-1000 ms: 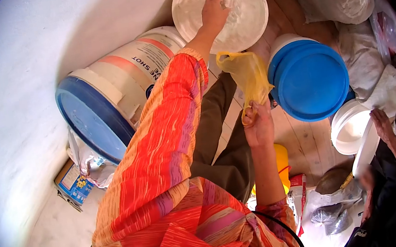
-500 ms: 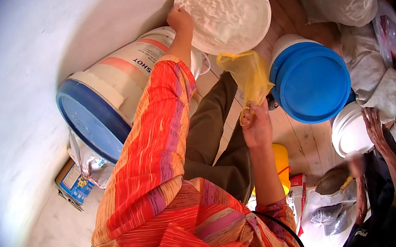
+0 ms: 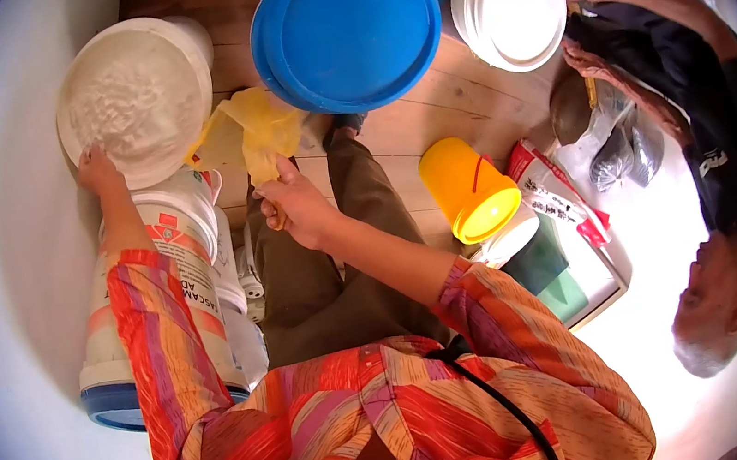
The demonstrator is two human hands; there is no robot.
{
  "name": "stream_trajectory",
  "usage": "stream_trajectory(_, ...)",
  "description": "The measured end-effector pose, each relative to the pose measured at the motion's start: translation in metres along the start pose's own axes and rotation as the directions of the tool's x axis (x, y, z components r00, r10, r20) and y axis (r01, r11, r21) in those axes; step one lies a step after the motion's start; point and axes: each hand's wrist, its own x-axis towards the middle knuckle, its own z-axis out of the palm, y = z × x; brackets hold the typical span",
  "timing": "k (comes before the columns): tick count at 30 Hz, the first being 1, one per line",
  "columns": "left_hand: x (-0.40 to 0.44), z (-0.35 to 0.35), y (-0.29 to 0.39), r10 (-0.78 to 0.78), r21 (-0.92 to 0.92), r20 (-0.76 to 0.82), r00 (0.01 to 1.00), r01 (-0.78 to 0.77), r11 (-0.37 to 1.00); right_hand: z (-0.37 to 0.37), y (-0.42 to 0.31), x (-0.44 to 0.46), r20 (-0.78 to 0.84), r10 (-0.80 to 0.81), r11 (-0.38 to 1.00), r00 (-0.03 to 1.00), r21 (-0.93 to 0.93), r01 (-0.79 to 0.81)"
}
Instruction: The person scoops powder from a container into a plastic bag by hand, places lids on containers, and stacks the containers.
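Note:
My left hand is closed on the near rim of a white bucket, at upper left. Inside lies something pale with a rippled surface; I cannot tell what it is. Between my legs and the bucket, my right hand grips the gathered end of a thin yellow plastic bag. The bag spreads loosely away from my fingers and reaches near the bucket's right side. Below the bucket stands a large white printed drum with a blue end.
A blue-lidded bucket stands ahead. To the right are a yellow bucket, a red-and-white packet and dark-filled plastic bags. Another person in black rests one hand on a white lidded bucket.
My view has turned right, so the buckets appear farther left and the other person shows more fully. Both my hands keep their holds on the bucket rim and the yellow bag.

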Motion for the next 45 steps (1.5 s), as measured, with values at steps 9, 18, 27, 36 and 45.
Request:
stream_trajectory(9,-0.173,0.062,0.094,-0.151,0.237,0.687,0.711,-0.022,0.971,-0.015,-0.006,0.013,0.017,-0.095,0.954,0.995,0.288,0.086)
stream_trajectory(18,-0.349,0.09,0.118,-0.269,0.321,0.835,0.479,-0.027,0.947,-0.066,-0.009,-0.054,0.06,-0.166,0.887,0.984,0.445,0.122)
stream_trajectory(27,-0.393,0.145,0.111,0.219,-0.299,0.937,-0.272,-0.949,0.101,-0.167,0.006,-0.125,0.009,-0.275,0.754,0.961,0.622,0.21)
stream_trajectory(36,-0.481,0.383,0.145,0.456,-0.508,0.733,-0.504,-0.852,-0.126,-0.253,0.031,-0.141,-0.092,-0.317,0.536,0.944,0.804,0.258)
stream_trajectory(45,-0.505,0.445,0.171,0.17,-0.403,0.889,-0.425,-0.903,-0.153,-0.306,0.042,-0.15,-0.141,-0.441,0.288,0.886,0.913,0.289)
